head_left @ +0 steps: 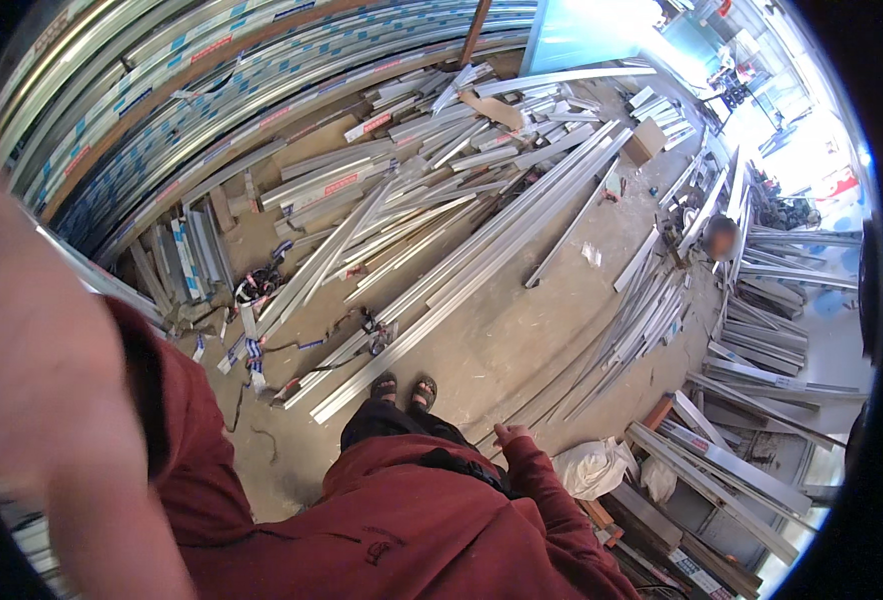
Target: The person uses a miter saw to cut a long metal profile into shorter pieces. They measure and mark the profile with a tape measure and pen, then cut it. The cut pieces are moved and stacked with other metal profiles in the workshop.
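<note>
Very close and blurred, my left hand (37, 370) is raised at the left edge. Its fingers are smeared and partly cut off, so I cannot tell whether it holds anything. My right hand (510, 434) hangs low beside my body, its fingers curled, and nothing shows in it. Just to its right lies a white sack (597, 468). Ahead of my sandalled feet, long silvery metal profiles (482, 265) lie across the floor (482, 340).
Stacked long profiles (202, 95) fill a rack at the left and back. More profiles (642, 310) lie in the middle right, with bundles (762, 340) along the right side. Tangled straps (257, 290) and a cardboard box (646, 142) are on the floor. A person's head (722, 238) shows at the right.
</note>
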`<move>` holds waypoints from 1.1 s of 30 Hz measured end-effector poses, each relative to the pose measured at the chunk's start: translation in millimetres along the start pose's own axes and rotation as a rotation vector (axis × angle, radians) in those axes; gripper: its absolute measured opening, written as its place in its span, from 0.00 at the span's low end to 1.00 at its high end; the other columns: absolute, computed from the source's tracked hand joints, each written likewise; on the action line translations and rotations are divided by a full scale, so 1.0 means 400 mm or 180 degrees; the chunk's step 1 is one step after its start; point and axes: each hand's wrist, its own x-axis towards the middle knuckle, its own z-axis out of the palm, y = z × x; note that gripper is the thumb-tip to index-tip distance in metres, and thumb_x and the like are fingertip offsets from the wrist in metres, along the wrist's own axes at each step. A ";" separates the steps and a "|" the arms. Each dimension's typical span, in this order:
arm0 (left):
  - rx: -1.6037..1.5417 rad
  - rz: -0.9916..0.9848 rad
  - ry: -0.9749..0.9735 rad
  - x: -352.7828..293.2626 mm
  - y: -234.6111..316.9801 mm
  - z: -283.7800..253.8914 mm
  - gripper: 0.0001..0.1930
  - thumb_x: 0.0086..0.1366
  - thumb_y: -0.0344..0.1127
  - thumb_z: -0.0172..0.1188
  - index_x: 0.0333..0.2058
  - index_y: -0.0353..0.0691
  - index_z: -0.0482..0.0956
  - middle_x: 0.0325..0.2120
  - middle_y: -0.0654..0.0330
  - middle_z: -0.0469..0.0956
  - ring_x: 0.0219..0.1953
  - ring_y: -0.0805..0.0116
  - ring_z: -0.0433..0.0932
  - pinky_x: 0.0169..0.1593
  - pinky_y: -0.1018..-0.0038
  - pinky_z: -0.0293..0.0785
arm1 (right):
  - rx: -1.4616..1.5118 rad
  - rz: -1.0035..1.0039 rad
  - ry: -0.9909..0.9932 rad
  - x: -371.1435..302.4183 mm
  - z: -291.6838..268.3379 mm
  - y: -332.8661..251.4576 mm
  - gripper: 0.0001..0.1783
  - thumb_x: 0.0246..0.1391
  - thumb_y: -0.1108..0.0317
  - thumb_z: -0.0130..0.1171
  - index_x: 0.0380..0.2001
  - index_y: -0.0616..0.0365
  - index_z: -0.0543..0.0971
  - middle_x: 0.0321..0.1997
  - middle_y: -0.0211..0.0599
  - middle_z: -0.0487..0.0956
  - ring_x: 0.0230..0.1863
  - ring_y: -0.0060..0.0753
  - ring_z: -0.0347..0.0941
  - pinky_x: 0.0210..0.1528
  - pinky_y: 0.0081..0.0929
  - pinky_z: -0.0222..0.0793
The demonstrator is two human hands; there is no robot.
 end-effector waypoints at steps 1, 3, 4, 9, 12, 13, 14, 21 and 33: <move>-0.0015 -0.0533 0.0220 -0.064 -0.021 0.035 0.33 0.58 0.43 0.67 0.58 0.31 0.67 0.59 0.44 0.68 0.63 0.52 0.65 0.64 0.59 0.60 | 0.0020 0.0004 0.0029 0.022 0.030 0.060 0.26 0.55 0.47 0.54 0.25 0.61 0.84 0.23 0.39 0.83 0.25 0.33 0.78 0.37 0.32 0.74; -0.0199 -0.1845 0.0539 -0.221 -0.032 0.109 0.34 0.58 0.43 0.68 0.58 0.31 0.67 0.60 0.44 0.68 0.64 0.52 0.65 0.65 0.59 0.59 | 0.0026 -0.0090 0.0066 0.045 0.061 0.118 0.26 0.56 0.48 0.54 0.25 0.62 0.84 0.23 0.39 0.83 0.25 0.32 0.78 0.35 0.32 0.74; -0.0317 -0.2545 0.0582 -0.338 -0.014 0.133 0.28 0.60 0.40 0.66 0.55 0.32 0.70 0.59 0.47 0.70 0.63 0.57 0.67 0.64 0.62 0.61 | 0.0174 -0.0062 -0.0037 0.014 0.045 0.061 0.26 0.56 0.48 0.55 0.22 0.62 0.83 0.22 0.38 0.82 0.24 0.32 0.78 0.33 0.33 0.74; -0.1002 -0.5139 0.1291 -0.797 0.112 0.269 0.11 0.69 0.38 0.59 0.41 0.36 0.77 0.42 0.58 0.80 0.44 0.71 0.77 0.51 0.74 0.72 | 0.1103 0.0282 -0.0175 0.044 0.010 -0.002 0.24 0.57 0.50 0.54 0.28 0.63 0.82 0.22 0.38 0.82 0.24 0.34 0.79 0.31 0.33 0.75; -0.1615 -0.5220 0.0870 -0.801 0.194 0.391 0.12 0.71 0.38 0.54 0.44 0.35 0.77 0.40 0.60 0.80 0.42 0.72 0.77 0.50 0.75 0.72 | 0.0827 -0.0413 0.0280 0.146 -0.051 0.028 0.22 0.59 0.52 0.51 0.36 0.63 0.80 0.25 0.40 0.82 0.25 0.38 0.79 0.29 0.33 0.76; -0.1765 -0.5317 0.0773 -0.791 0.211 0.426 0.13 0.72 0.39 0.52 0.45 0.35 0.76 0.39 0.61 0.80 0.42 0.73 0.77 0.49 0.75 0.72 | 0.0503 -0.0847 0.0479 0.184 -0.075 0.044 0.22 0.60 0.53 0.50 0.39 0.64 0.79 0.26 0.41 0.82 0.25 0.40 0.79 0.29 0.34 0.76; -0.1987 -0.5291 0.0672 -0.762 0.220 0.444 0.15 0.72 0.40 0.52 0.47 0.35 0.76 0.43 0.59 0.79 0.45 0.70 0.76 0.52 0.73 0.71 | 0.2108 -0.0450 0.0281 0.202 -0.093 -0.021 0.22 0.61 0.53 0.48 0.42 0.64 0.78 0.32 0.43 0.81 0.29 0.43 0.79 0.31 0.37 0.76; -0.1876 -0.3252 -0.0209 -0.616 0.323 0.668 0.28 0.65 0.46 0.54 0.61 0.38 0.66 0.57 0.44 0.69 0.63 0.50 0.64 0.67 0.58 0.53 | 0.4815 -0.2907 -0.1703 -0.053 -0.188 -0.835 0.43 0.61 0.33 0.44 0.67 0.54 0.58 0.68 0.39 0.62 0.64 0.46 0.62 0.63 0.47 0.61; -0.6147 -0.7076 0.1593 -0.490 0.256 0.790 0.48 0.63 0.76 0.33 0.67 0.41 0.55 0.66 0.53 0.59 0.66 0.56 0.61 0.68 0.59 0.55 | 0.0046 -0.4353 0.2001 -0.209 -0.431 -0.786 0.43 0.52 0.39 0.53 0.65 0.54 0.65 0.69 0.45 0.63 0.71 0.52 0.55 0.72 0.55 0.39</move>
